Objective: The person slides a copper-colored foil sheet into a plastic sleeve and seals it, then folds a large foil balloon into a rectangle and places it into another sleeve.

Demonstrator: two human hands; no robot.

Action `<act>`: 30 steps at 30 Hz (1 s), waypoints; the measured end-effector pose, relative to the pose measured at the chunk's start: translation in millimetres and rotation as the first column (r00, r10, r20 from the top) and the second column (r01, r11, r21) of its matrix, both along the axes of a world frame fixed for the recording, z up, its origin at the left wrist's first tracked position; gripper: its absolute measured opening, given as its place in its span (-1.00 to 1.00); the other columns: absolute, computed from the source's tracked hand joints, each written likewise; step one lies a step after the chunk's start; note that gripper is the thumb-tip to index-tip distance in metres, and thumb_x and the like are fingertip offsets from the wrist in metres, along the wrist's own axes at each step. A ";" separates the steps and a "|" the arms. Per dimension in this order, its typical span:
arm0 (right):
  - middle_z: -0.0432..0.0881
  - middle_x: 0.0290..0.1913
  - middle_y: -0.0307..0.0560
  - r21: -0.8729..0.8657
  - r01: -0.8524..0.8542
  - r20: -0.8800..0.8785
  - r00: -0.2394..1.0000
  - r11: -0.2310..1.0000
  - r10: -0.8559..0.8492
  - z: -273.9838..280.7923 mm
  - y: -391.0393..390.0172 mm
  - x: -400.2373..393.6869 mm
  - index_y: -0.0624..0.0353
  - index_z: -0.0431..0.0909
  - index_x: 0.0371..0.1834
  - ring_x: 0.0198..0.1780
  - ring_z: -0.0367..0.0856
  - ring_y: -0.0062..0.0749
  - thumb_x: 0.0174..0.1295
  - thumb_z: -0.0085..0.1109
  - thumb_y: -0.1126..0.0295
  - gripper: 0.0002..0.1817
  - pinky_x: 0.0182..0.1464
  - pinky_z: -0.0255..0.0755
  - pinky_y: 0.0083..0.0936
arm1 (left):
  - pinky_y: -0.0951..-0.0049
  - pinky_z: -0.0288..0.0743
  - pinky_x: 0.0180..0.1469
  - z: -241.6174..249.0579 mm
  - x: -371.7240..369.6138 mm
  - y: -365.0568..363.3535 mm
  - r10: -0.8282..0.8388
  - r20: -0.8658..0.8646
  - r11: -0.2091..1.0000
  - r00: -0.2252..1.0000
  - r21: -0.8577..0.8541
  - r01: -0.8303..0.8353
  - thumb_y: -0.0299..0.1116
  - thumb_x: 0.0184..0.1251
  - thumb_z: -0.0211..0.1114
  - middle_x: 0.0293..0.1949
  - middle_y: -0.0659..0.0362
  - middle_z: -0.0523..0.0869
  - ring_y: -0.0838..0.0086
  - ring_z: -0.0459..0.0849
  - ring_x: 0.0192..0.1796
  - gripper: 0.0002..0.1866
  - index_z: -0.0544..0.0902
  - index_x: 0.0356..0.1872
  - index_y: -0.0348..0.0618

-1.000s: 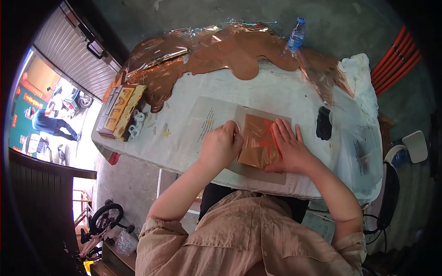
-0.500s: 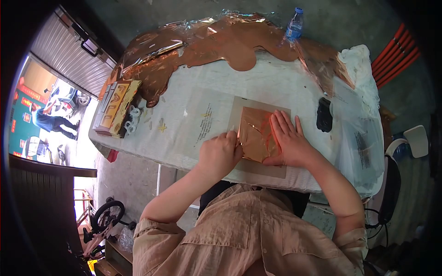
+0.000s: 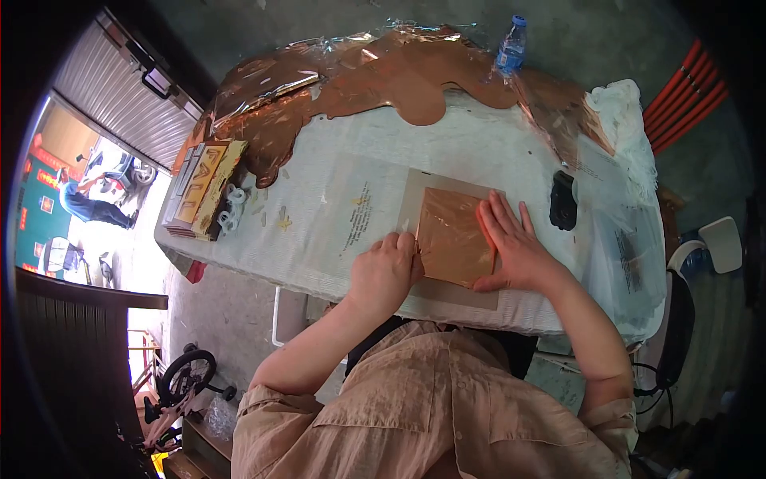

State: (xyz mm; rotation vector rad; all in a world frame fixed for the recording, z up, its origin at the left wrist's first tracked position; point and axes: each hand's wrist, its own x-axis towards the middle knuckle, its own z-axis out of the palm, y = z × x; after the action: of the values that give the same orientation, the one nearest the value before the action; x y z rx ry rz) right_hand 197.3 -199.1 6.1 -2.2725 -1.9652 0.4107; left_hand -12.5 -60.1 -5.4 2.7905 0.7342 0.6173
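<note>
A copper foil sheet (image 3: 451, 235) lies flat on a grey board (image 3: 411, 195) on the white-covered table (image 3: 335, 231). My left hand (image 3: 387, 271) sits at the sheet's left edge, fingers closed and pinching the foil there. My right hand (image 3: 515, 247) rests flat on the sheet's right edge with its fingers spread, holding nothing. A printed paper lies under the board's left side.
Crumpled copper foil (image 3: 383, 76) covers the table's far side, beside a water bottle (image 3: 511, 48). A black object (image 3: 562, 199) lies right of the board. Stacked gold-lettered plaques (image 3: 199, 188) and small white pieces (image 3: 233, 209) sit at the left end. A small bicycle (image 3: 179, 383) stands below.
The foil sheet, lifted and creased half a second ago, now lies smooth on the board. My right hand has slid to its right edge; my left hand stays at the left edge.
</note>
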 end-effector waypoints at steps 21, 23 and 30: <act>-0.27 0.53 0.22 -0.108 0.017 0.019 1.000 0.994 -0.014 2.8 -3.0 6.5 0.26 -0.28 0.50 0.56 -0.39 -0.09 -0.31 0.30 -0.42 0.45 0.49 -0.53 -0.03 | 0.17 0.51 -0.20 29.6 -5.3 25.9 -0.196 -0.023 0.933 0.980 -0.311 0.180 -0.26 0.18 0.30 -0.26 0.00 0.60 0.08 0.61 -0.19 -0.75 0.53 -0.27 -0.22; -0.25 0.52 0.23 -0.106 0.013 0.027 1.000 0.994 -0.010 2.6 -2.9 6.5 0.25 -0.28 0.50 0.56 -0.38 -0.08 -0.31 0.25 -0.46 0.45 0.49 -0.54 -0.03 | 0.15 0.50 -0.03 31.5 -9.8 33.8 -0.193 -0.054 0.936 0.980 -0.311 0.167 -0.22 0.19 0.31 -0.06 -0.04 0.61 0.06 0.59 0.01 -0.66 0.56 -0.12 -0.24; -0.26 0.52 0.25 -0.111 0.009 0.038 0.999 0.994 -0.005 0.8 -3.0 7.2 0.26 -0.29 0.50 0.56 -0.39 -0.06 -0.30 0.18 -0.52 0.46 0.49 -0.55 -0.03 | -0.02 -0.30 0.47 11.7 -13.5 29.5 -0.377 -0.234 0.920 0.896 -0.204 0.334 0.04 0.27 0.20 0.47 -0.05 0.04 0.13 -0.14 0.54 -0.13 0.06 0.43 -0.27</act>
State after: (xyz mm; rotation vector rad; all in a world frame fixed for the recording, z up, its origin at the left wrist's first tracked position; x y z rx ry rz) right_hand 204.5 -202.1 6.9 -2.3700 -1.9994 0.4919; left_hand -26.0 -30.5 6.3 2.7807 0.2765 0.1054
